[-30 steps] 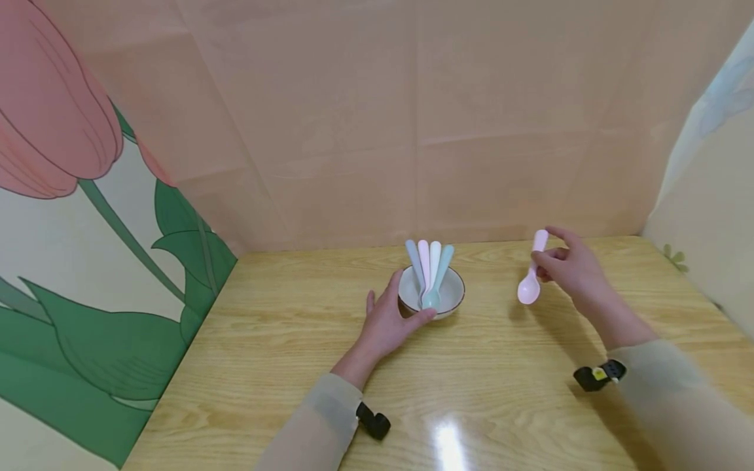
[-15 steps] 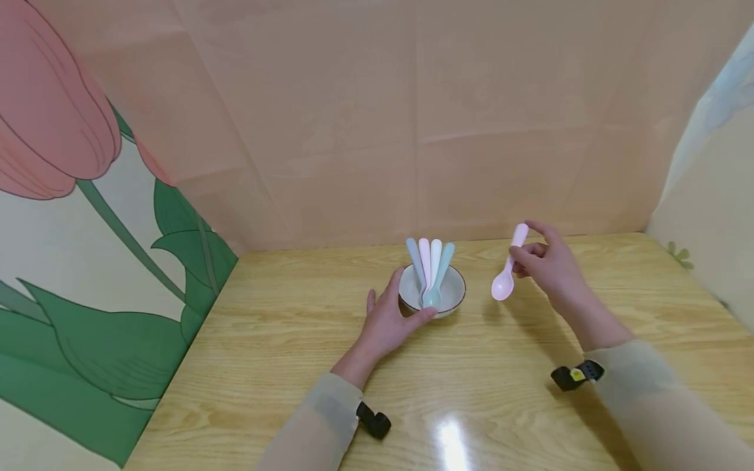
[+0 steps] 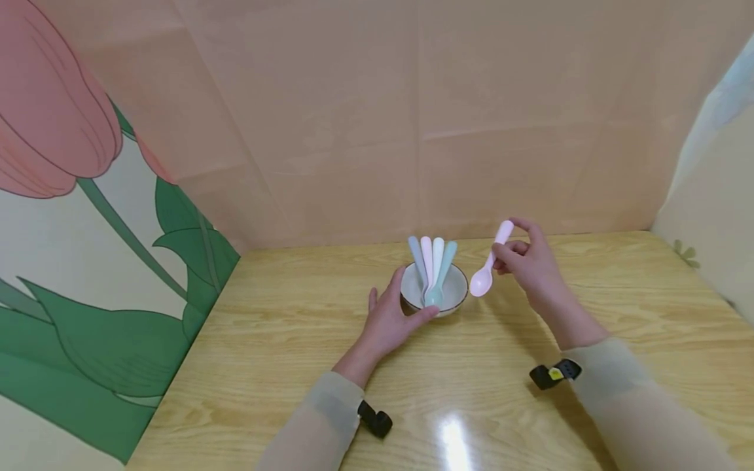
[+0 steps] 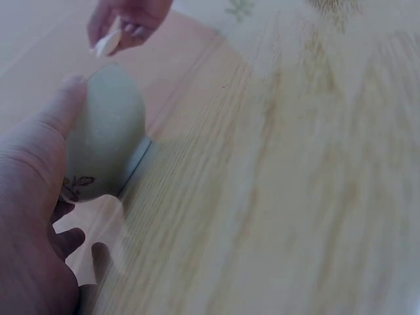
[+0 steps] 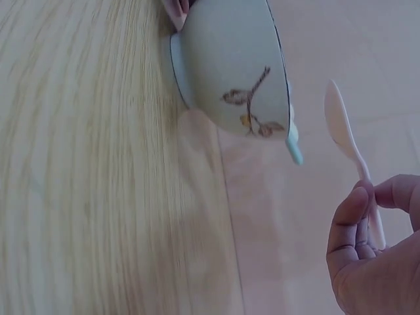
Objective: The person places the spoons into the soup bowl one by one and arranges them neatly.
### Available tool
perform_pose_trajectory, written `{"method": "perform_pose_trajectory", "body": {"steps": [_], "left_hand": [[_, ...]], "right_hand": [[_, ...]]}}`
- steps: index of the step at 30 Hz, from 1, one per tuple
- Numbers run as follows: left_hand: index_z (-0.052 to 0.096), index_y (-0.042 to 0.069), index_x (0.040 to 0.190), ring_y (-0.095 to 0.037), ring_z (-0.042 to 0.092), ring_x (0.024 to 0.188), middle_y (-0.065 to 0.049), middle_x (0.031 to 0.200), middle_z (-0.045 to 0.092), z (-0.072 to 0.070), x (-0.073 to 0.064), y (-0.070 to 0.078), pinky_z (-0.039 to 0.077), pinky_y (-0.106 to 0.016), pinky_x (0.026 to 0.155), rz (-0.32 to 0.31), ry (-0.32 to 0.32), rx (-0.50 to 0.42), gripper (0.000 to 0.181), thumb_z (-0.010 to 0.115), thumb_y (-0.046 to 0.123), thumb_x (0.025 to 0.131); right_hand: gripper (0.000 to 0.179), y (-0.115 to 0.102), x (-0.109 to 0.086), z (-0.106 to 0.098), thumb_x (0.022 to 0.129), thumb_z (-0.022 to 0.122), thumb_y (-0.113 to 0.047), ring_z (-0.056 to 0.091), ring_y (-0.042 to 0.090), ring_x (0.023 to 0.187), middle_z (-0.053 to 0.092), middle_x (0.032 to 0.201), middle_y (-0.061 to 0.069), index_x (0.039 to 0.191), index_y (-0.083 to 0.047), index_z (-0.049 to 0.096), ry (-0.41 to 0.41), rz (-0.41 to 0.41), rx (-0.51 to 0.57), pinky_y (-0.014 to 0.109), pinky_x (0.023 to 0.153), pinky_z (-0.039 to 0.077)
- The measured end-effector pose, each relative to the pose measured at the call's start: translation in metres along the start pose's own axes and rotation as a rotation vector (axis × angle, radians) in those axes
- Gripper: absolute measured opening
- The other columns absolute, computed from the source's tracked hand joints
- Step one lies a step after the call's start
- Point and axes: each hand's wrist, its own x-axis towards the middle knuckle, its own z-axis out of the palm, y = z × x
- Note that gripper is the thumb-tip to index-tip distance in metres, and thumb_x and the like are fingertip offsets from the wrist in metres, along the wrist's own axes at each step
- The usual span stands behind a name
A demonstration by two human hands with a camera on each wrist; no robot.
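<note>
My left hand [image 3: 385, 327] grips a small white bowl [image 3: 456, 286] with a dark rim, its thumb at the near rim and fingers round the left side. Inside lean several plastic spoons, handles up: a blue-grey spoon [image 3: 415, 254], a pink one, a white one and a teal spoon [image 3: 448, 256]. To the bowl's right, my right hand [image 3: 535, 268] pinches another pink spoon [image 3: 481, 282] by its handle, the spoon's head down and near the rim. In the right wrist view this spoon [image 5: 339, 118] is apart from the bowl, whose wall [image 5: 226, 72] bears a brown twig pattern.
The bowl stands on a wood-grain table [image 3: 283, 366], towards its back edge. Behind rises a plain pinkish cloth backdrop [image 3: 330, 131], and a tulip-patterned panel [image 3: 106, 340] flanks the left side. Each wrist wears a small black camera [image 3: 375, 420].
My right hand has moved left with the pink spoon, bringing it close to the bowl's right rim. My left hand stays on the bowl.
</note>
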Motion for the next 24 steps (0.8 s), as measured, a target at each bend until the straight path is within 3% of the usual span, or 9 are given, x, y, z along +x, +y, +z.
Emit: {"method": "perform_pose_trajectory", "body": {"steps": [14,24], "left_hand": [[0.020,0.027,0.176,-0.022,0.046,0.156,-0.004,0.170,0.049,0.000,-0.001,-0.003,-0.002,-0.061,0.134,-0.009,-0.002,0.021,0.109,0.077,0.071,0.095],[0.022,0.026,0.176,-0.022,0.047,0.155,-0.004,0.169,0.050,-0.002,-0.002,-0.001,-0.002,-0.062,0.133,-0.001,0.000,0.013,0.107,0.078,0.068,0.095]], "right_hand": [[0.069,-0.004,-0.003,0.032,0.107,0.066,-0.005,0.068,0.010,0.069,0.070,0.084,-0.002,0.162,-0.010,0.024,0.019,-0.006,0.115,0.023,0.068,0.063],[0.071,-0.002,-0.007,0.042,0.109,0.069,-0.010,0.075,0.015,0.076,0.073,0.092,0.007,0.163,-0.010,0.023,-0.017,-0.002,0.079,0.031,0.077,0.067]]}}
